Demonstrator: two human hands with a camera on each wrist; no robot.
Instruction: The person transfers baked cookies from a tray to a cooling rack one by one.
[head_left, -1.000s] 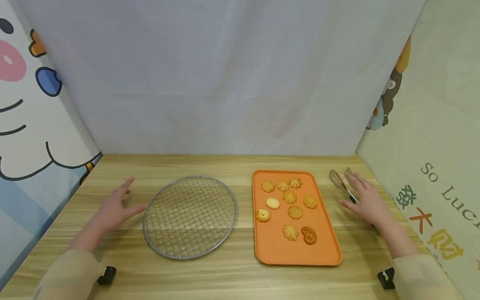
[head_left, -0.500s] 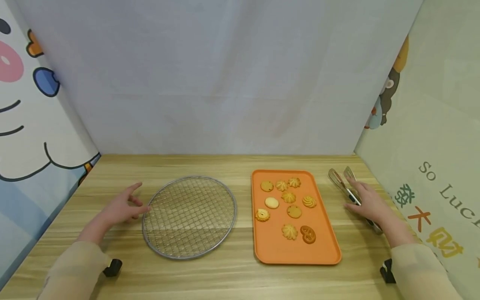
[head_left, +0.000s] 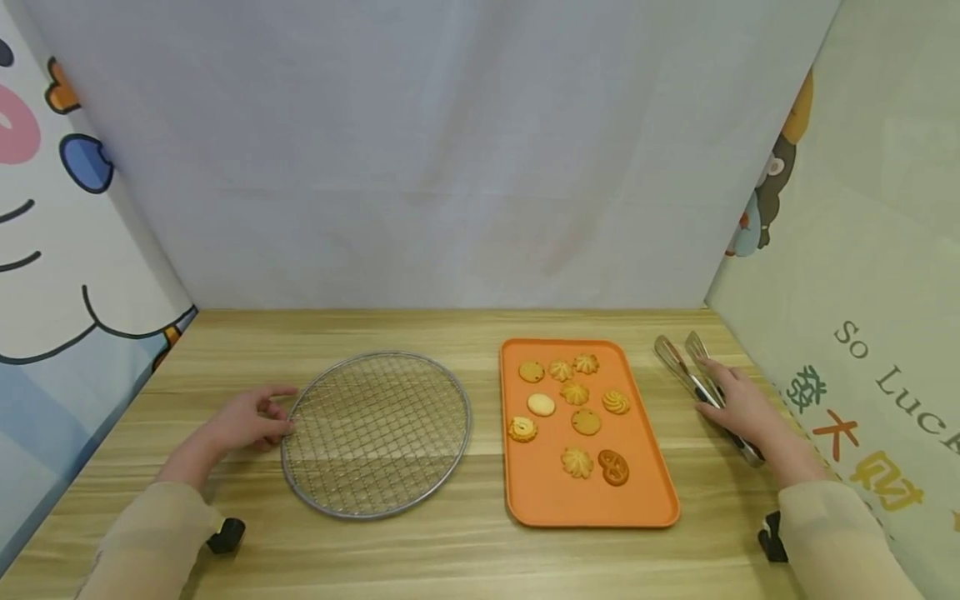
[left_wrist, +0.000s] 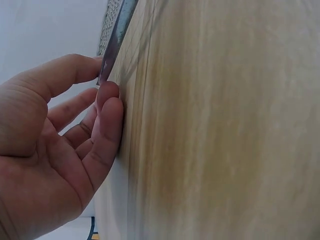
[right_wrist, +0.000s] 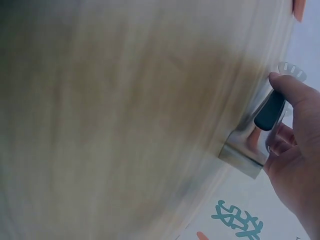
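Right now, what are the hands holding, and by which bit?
The left fingers pinch the wire rack by its left rim; the right fingers hold the tongs partway along their arms.

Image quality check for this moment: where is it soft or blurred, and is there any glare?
Head: fairly even light, orange tray and round wire rack readable. Left wrist: left hand clearer than the wooden tabletop, whose grain looks soft. Right wrist: tabletop smeared, top left corner dark, metal tongs catching reflections.
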